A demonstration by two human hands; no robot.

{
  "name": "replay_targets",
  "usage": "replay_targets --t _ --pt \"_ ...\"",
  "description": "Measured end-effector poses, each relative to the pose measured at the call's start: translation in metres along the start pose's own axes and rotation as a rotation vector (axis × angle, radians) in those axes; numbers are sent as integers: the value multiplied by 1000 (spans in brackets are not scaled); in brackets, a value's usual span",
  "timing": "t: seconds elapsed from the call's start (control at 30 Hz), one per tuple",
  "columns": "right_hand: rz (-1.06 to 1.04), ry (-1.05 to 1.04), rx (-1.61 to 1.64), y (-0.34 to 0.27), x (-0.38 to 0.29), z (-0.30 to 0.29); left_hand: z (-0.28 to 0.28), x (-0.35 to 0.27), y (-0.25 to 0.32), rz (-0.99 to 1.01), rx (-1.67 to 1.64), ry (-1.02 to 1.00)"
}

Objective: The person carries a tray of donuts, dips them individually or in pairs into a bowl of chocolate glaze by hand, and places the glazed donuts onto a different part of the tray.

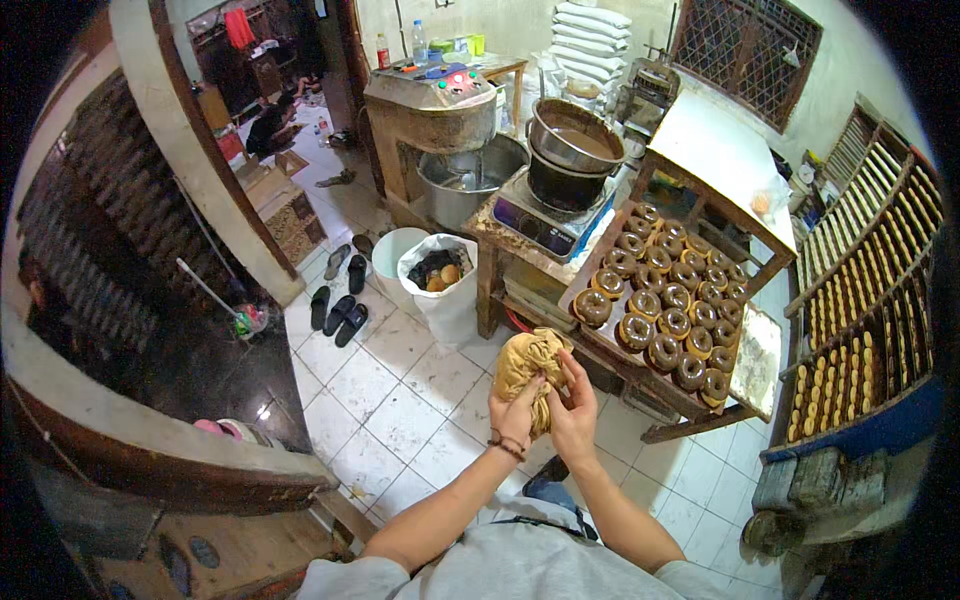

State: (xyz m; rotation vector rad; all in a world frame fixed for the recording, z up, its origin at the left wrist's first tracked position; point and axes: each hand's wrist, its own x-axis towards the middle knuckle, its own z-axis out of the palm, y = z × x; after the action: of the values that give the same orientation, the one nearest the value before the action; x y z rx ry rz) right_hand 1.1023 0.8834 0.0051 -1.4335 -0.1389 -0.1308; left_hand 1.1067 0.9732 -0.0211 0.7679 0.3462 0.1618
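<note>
A bunched tan cloth (525,364) is between my two hands, in front of my body and above the tiled floor. My left hand (517,416), with beaded bracelets at its wrist, grips the cloth from below. On the other side my right hand (576,401) holds a fold of it with thumb and fingers. Beyond the hands, a tray (577,289) of chocolate-glazed doughnuts (674,322) lies on a wooden table. An induction cooker (536,225) stands beside it, bearing a black pot (568,184) with a metal bowl (577,139) of brown glaze on top.
A dough mixer (435,112) stands behind a white sack (446,300) and a pale bucket (397,259). Sandals (349,322) lie on the floor at left. Racks of dough pieces (832,382) line the right side. A person (271,127) is low on the floor in the far room.
</note>
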Motion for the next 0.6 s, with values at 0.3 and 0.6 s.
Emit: replay_targets --t 0.3,0.6 --pt "-29 168 -351 6 1 -43 -17 27 -48 185 317 -230" --pt "-230 502 -554 -39 24 -154 113 34 -97 -314 406 -489"
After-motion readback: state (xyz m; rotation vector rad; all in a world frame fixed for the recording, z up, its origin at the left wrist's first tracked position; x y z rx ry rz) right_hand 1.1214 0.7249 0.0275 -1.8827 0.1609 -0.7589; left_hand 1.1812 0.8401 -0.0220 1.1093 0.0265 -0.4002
